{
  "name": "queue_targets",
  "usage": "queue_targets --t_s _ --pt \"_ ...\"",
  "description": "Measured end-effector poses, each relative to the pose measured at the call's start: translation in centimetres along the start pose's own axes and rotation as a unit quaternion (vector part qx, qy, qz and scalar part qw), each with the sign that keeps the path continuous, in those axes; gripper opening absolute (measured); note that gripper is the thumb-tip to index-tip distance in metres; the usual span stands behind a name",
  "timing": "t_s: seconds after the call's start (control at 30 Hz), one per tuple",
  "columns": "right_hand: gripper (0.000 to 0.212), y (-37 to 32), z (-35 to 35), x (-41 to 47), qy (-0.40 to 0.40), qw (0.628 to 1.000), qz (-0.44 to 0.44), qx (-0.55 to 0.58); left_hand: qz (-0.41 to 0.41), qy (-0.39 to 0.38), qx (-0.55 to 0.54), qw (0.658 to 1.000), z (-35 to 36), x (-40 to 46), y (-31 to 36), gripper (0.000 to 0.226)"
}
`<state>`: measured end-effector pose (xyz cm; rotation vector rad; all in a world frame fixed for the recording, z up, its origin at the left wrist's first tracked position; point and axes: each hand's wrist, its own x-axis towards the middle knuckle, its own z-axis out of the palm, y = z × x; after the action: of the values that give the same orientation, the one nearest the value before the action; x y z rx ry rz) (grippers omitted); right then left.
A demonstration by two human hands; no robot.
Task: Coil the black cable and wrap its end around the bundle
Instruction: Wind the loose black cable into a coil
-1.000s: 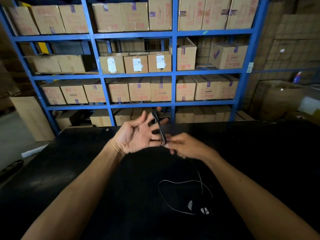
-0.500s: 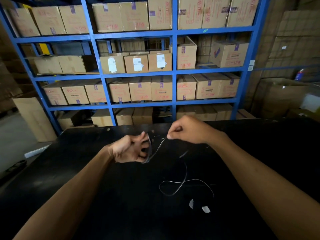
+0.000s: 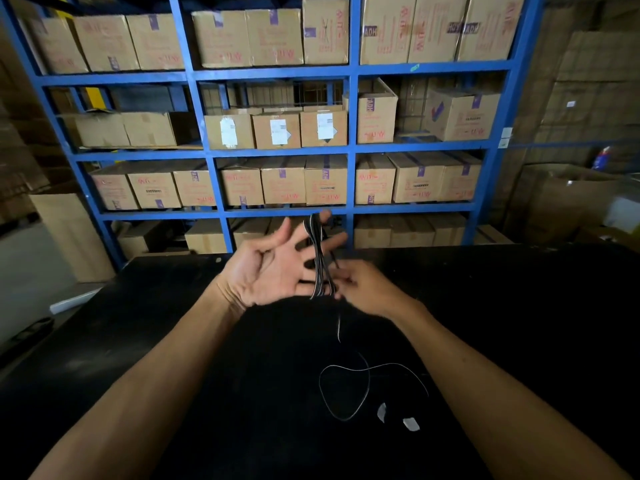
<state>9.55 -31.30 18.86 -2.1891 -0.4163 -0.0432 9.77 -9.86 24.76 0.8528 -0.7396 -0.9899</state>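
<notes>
My left hand [image 3: 273, 268] is raised palm up with fingers spread, and several turns of the black cable [image 3: 318, 258] are looped round its fingers. My right hand [image 3: 367, 285] sits just right of the loops and pinches the cable at their lower end. From there the loose cable runs down onto the black table [image 3: 138, 341] and lies in a loop [image 3: 343, 389]. Two pale patches that look like the cable's plug [image 3: 410, 423] lie beside that loop.
Blue shelving [image 3: 351, 147] packed with cardboard boxes stands behind the table's far edge. A tall carton [image 3: 69, 233] leans at the left on the floor. More cartons stand at the right.
My left hand has opened and lifted again with the loops round its fingers. My right hand came down from upper right to the bottom of the loops, laying on another turn.
</notes>
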Motion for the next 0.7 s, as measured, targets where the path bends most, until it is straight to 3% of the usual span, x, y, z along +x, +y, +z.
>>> queue_targets --t_s 0.07,0.2,0.4,0.57,0.7 --pt "0.023 0.0 1.8 -0.4 -0.023 1.0 -0.007 0.002 0.023 0.013 0.01 1.0 -0.1 0.6 1.0 0.059" --pt "0.051 0.3 3.5 -1.0 0.009 0.998 -0.023 0.06 0.067 0.058 0.021 0.996 -1.2 1.2 2.4 0.06" --pt "0.058 -0.3 3.9 -1.7 0.014 0.995 0.0 0.096 0.118 0.175 0.012 0.977 -2.8 1.6 3.6 0.056" --pt "0.045 -1.3 3.6 -1.9 0.07 0.996 0.016 0.042 0.109 0.228 -0.013 0.968 -4.6 0.8 2.6 0.047" --pt "0.039 -1.4 3.1 -2.1 0.059 0.997 0.032 -0.048 0.074 0.258 0.013 0.963 -5.3 0.1 1.6 0.037"
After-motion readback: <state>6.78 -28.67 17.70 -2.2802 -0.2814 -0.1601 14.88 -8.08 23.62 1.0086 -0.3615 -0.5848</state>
